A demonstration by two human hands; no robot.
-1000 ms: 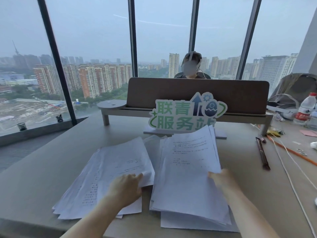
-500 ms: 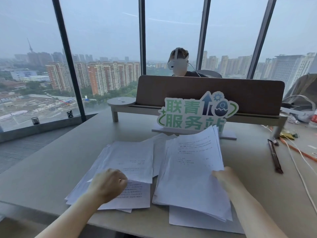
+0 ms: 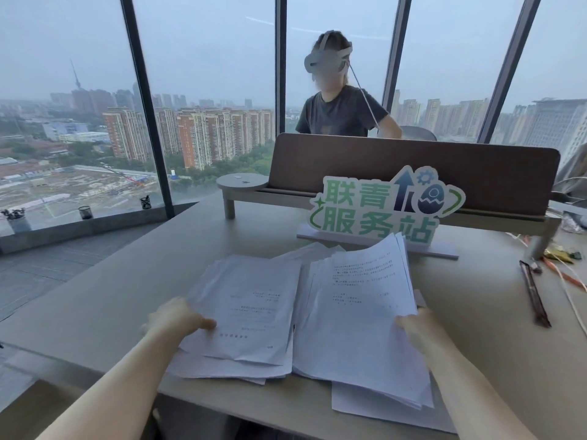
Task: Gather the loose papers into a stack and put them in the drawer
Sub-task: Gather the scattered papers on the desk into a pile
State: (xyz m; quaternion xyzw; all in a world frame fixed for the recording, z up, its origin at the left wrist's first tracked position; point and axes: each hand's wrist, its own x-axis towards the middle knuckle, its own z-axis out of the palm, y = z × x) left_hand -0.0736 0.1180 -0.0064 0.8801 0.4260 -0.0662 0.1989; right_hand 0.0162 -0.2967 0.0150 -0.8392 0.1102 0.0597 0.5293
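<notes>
Left hand (image 3: 178, 319) fingers hidden under papers (image 3: 251, 312); print illegible.

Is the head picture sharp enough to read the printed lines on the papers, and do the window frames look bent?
Head view: soft, flat daylight from an overcast sky, no glare; print on the right pile and left pile is too blurred to read; the window frames lean outward from wide-angle distortion.

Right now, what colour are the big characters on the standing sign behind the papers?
Green on white, on the sign, seen clearly in the head view.
</notes>
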